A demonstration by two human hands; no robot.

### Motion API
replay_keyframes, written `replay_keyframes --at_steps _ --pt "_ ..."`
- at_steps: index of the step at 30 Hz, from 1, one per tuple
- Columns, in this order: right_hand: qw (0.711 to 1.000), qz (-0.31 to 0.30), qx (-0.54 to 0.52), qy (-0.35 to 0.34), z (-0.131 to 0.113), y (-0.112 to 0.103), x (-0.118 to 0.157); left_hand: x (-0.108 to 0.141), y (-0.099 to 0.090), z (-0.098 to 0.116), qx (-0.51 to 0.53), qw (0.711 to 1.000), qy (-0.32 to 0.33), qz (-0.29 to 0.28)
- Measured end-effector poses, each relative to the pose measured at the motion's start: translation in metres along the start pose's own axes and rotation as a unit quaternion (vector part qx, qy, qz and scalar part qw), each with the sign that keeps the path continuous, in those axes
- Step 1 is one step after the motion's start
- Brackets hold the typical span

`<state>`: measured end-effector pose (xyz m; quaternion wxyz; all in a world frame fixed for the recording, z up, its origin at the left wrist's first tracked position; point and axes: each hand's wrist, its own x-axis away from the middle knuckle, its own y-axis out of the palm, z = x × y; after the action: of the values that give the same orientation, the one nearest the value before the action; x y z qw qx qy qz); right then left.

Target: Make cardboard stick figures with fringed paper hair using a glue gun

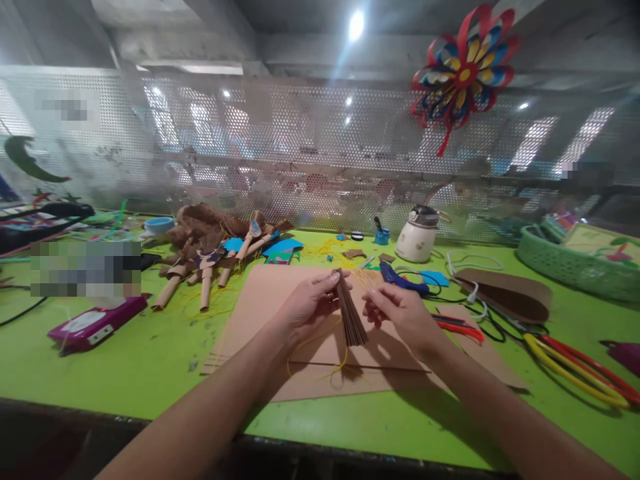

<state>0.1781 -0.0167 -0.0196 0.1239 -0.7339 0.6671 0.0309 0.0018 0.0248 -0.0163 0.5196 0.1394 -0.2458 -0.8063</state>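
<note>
My left hand (314,303) is closed on the upper end of a pleated brown paper fan (353,317), pinched between thumb and fingers. The fan hangs tilted, its folds spreading slightly at the lower end. Just right of it, my right hand (395,310) has its thumb and fingers drawn together. A thin yellow thread (364,279) appears to run to those fingertips. More yellow string (341,367) trails below the fan. Under both hands lie stacked sheets of brown card (265,300).
Rolled-paper figures (205,287) lie at the left, near a purple device (97,323). Behind my right hand are a blue glue gun (400,279) and a white bottle (417,237). Scissors with red handles (463,328), yellow-and-red handles (580,373) and a green basket (575,267) are right.
</note>
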Motion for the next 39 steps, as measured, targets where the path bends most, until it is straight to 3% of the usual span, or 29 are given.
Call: replay_keyframes --at_steps 5,10,15,23,32,34,39 --pt "0.985 -0.149 -0.025 0.078 -0.003 0.002 0.008 0.001 0.003 0.003 0.001 1.000 0.015 0.002" --pt "0.977 -0.183 -0.056 0.091 -0.011 0.009 0.014 0.004 0.007 0.005 -0.006 1.000 0.015 -0.001" --pt "0.983 -0.120 -0.060 0.122 -0.013 0.018 0.016 0.005 0.008 0.001 -0.030 0.999 0.015 -0.019" --pt "0.995 -0.019 0.069 0.069 0.006 0.021 0.006 0.011 0.021 -0.014 -0.141 0.990 0.018 0.004" --pt "0.991 -0.012 0.129 0.044 0.002 0.026 0.008 0.012 0.020 -0.017 -0.122 0.992 0.007 0.026" --pt "0.987 0.001 0.156 0.023 0.000 0.022 0.010 0.012 0.019 -0.016 -0.118 0.993 -0.003 0.012" --pt "0.966 0.115 0.220 -0.073 -0.005 0.002 0.007 0.012 0.017 -0.015 -0.099 0.995 -0.032 -0.010"
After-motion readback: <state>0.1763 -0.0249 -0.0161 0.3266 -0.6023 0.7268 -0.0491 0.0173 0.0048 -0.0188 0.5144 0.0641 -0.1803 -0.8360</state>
